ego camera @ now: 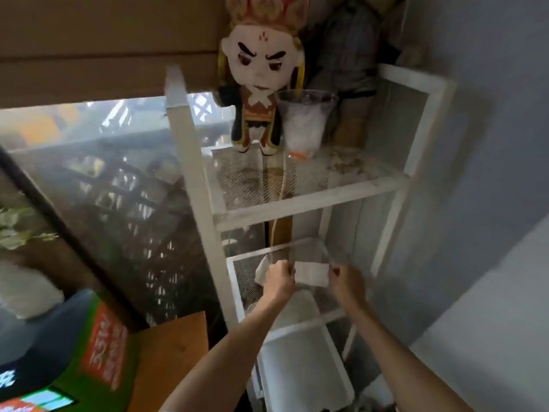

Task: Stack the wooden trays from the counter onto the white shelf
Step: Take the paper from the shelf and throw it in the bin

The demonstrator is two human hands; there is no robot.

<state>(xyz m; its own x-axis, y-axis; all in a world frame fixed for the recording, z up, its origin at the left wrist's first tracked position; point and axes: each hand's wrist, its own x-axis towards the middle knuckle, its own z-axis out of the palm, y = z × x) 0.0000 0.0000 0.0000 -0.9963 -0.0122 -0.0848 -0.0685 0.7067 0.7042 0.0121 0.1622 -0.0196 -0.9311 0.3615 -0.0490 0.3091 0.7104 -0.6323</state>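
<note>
Left hand [277, 279]: fingers closed on the left rim of a clear plastic container [312, 257].
Right hand [347, 282]: fingers closed on the container's right rim.
Container: held at the white shelf [297, 203], middle tier; white label faces the camera.
Wooden trays: not identifiable.
Upper tier: plush doll [258, 84] beside clear cup [304, 123].

White shelf [300, 203] frame with grey mesh — a brown-and-black robed plush doll [258, 84]; near left, a green-and-orange box [98, 352].
</note>
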